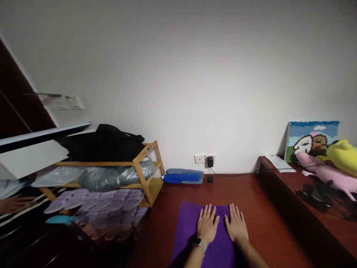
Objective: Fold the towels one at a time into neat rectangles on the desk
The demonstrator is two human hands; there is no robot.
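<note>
A purple cloth [188,227] lies spread flat on the reddish-brown wooden surface [267,208], its near part running out of the bottom of the view. My left hand [207,226], with a watch [198,242] at the wrist, rests palm down on the cloth with its fingers apart. To its right, my right hand [236,225] also lies flat, fingers spread, at the cloth's right edge. Neither hand holds anything.
Folded blue cloths [184,176] lie by the wall, beside a small black object [210,179]. A wooden rack [152,186] with slippers stands left. On the raised right ledge [301,186] are plush toys [344,156] and cables. Another person's hand [18,204] shows far left.
</note>
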